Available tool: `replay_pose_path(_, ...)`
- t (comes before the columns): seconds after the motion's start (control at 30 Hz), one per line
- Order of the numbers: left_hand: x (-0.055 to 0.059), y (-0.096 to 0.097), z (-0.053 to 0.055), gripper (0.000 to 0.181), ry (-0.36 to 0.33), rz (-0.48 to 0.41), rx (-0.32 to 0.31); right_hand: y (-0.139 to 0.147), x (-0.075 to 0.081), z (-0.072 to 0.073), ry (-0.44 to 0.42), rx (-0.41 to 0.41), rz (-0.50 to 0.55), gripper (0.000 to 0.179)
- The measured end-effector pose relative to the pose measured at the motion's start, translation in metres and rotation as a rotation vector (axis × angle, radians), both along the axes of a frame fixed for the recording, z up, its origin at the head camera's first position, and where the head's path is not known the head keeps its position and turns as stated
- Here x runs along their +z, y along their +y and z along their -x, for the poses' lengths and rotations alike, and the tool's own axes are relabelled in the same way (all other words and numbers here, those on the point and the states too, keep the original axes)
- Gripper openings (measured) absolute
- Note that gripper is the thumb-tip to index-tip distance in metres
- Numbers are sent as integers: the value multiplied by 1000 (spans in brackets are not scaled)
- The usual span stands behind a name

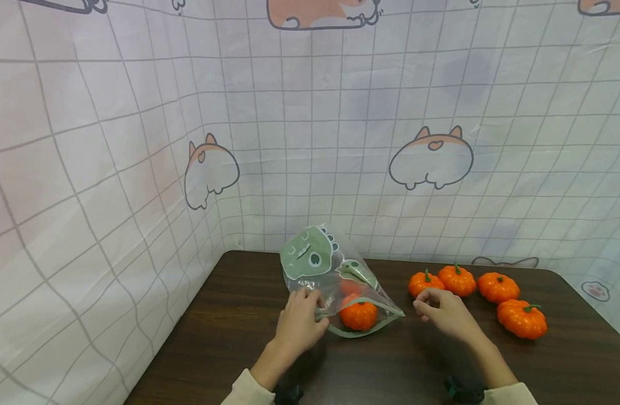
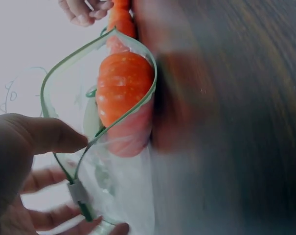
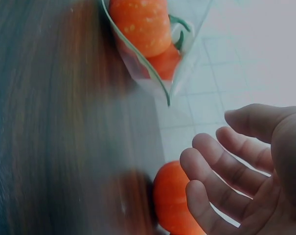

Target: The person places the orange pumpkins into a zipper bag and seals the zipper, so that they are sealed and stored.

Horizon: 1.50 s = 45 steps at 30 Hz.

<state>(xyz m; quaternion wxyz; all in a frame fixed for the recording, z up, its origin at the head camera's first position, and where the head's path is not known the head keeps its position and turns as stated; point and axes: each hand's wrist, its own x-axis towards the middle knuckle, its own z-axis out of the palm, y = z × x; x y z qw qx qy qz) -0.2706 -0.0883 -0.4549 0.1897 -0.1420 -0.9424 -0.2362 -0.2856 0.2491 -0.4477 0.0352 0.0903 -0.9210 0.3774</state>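
Pumpkins (image 1: 358,314) sit inside the clear bag (image 1: 335,281) (it has a green dinosaur) on the bench (image 1: 239,315). Left hand (image 1: 301,320) pinches the bag's edge. Right hand (image 1: 444,311) hangs loose, holding nothing, beside four more pumpkins (image 1: 457,279).

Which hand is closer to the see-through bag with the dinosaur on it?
Left. The left hand grips the bag at its open edge, beside the pumpkin inside. The right hand hovers apart from the bag, nearer the loose pumpkins.
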Motion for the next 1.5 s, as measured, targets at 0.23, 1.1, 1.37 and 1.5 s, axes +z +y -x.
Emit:
replay_pose_path(0.23, -1, -7, 1, 39, -94, 47, 61, 9, -1, 3, -12, -44, 18, 16)
replay_pose_path(1.1, 1, -41, 3, 15, -25, 82, -118, 30, -16, 22, 43, -217, -19, 66)
replay_pose_path(1.37, 0, -44, 8, 19, -40, 65, -155, 29, -22, 39, 45, -228, -148, 84)
replay_pose_path(1.5, 0, -44, 10, 18, -65, 35, -170, 27, -25, 46, 47, -225, -196, 87)
